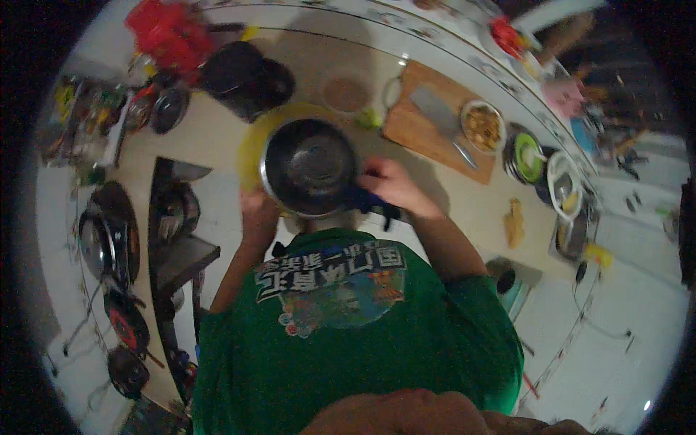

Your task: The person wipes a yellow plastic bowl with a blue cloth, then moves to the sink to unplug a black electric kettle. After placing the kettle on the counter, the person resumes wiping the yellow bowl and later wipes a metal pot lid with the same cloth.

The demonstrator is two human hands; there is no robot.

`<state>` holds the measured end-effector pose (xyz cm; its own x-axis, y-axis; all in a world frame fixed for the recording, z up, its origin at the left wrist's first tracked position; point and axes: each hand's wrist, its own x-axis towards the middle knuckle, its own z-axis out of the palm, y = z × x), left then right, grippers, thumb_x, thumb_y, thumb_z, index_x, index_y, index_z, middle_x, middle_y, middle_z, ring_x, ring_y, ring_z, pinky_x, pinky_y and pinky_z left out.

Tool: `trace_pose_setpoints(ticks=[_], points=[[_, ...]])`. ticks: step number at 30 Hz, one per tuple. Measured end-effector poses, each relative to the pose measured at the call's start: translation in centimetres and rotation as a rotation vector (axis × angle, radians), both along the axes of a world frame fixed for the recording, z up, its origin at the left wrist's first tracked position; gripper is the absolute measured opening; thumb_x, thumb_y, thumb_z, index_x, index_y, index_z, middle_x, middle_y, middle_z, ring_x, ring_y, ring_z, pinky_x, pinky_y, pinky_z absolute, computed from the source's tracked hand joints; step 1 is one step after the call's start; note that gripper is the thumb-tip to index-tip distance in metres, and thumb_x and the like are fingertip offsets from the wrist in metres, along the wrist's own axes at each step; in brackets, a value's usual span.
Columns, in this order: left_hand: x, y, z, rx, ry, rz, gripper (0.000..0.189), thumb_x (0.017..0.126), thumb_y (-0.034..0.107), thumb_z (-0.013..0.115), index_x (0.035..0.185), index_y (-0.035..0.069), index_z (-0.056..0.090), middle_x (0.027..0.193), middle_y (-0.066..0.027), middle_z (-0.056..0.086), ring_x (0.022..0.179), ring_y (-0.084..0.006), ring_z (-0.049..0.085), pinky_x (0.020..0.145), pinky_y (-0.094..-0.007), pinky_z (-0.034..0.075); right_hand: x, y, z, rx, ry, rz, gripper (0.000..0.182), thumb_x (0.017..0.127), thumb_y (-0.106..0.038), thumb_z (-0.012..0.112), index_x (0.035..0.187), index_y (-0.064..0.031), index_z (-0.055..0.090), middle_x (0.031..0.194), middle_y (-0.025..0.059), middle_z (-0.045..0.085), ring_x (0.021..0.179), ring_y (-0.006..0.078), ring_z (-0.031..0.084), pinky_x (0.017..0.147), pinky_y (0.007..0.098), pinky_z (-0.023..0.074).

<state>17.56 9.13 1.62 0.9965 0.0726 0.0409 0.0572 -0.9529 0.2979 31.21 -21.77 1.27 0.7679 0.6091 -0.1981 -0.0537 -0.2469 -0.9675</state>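
A dark round pot [310,163] with a silver rim is in front of my chest, its inside facing up. It overlaps a yellow basin [250,141], which shows beyond its far and left sides. My left hand [258,209] grips at the near left of the pot's rim; whether it also touches the basin is blurred. At the pot's right edge, my right hand [392,185] is bent around a dark blue cloth [370,202], part of which hangs down. The fingertips of the right hand are partly hidden.
Right of the pot, a wooden cutting board [418,136] carries a cleaver [435,106], a small knife [465,154] and a bowl of food [483,128]. Dishes [527,157] stand farther right. A black bag-like item [244,79] and red plastic bag [168,41] lie at the back left.
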Motion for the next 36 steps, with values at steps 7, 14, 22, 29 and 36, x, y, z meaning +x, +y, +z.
trace_pose_setpoints(ticks=[7,14,22,29,36], points=[[-2.5,4.5,-1.9,-1.002,-0.044,0.501,0.082,0.076,0.003,0.067,0.147,0.005,0.025,0.144,-0.0165,0.037,0.132,-0.0303,0.041,0.105,-0.0471,0.038,-0.3,5.8,-4.5,0.014,0.321,-0.02,0.034,0.08,-0.036,0.069,0.093,-0.004,0.069,0.082,0.0114,0.068,0.077,0.0202,0.062,0.069,0.0379,0.0493],[-0.5,5.2,-2.1,-1.13,-0.133,0.687,0.07,0.087,0.017,0.069,0.144,0.003,0.029,0.122,-0.011,0.055,0.102,-0.0171,0.059,0.078,-0.0353,0.052,-1.1,7.7,-3.9,-0.345,0.228,-0.031,0.048,0.083,-0.045,0.067,0.099,0.0008,0.068,0.085,0.0135,0.067,0.073,0.0206,0.063,0.068,0.0352,0.0512],[-1.1,5.0,-1.3,-1.027,0.002,0.739,0.056,0.086,0.009,0.067,0.134,0.008,0.039,0.1,-0.0047,0.062,0.072,-0.0111,0.057,0.055,-0.0262,0.045,-0.4,6.7,-7.8,-0.059,0.353,0.058,0.055,0.08,-0.046,0.071,0.105,0.0024,0.066,0.091,0.0135,0.069,0.081,0.0239,0.065,0.073,0.0388,0.0521],[-3.1,3.3,-0.4,-1.115,0.133,0.466,0.052,0.089,0.012,0.065,0.134,0.008,0.04,0.098,-0.0046,0.063,0.076,-0.0127,0.061,0.062,-0.0255,0.049,-3.5,2.3,-8.1,0.054,0.582,-0.003,0.035,0.081,-0.032,0.072,0.102,-0.004,0.067,0.081,0.0092,0.068,0.067,0.0192,0.064,0.061,0.0345,0.0528],[-0.8,0.4,-0.1,-1.048,0.43,0.345,0.049,0.091,0.019,0.066,0.135,0.008,0.048,0.095,-0.0069,0.064,0.079,-0.0145,0.061,0.07,-0.0287,0.05,-5.0,-6.8,-2.9,0.022,0.876,-0.279,0.031,0.082,-0.024,0.071,0.102,-0.0027,0.063,0.078,0.0106,0.068,0.06,0.0239,0.065,0.053,0.0383,0.0551]])
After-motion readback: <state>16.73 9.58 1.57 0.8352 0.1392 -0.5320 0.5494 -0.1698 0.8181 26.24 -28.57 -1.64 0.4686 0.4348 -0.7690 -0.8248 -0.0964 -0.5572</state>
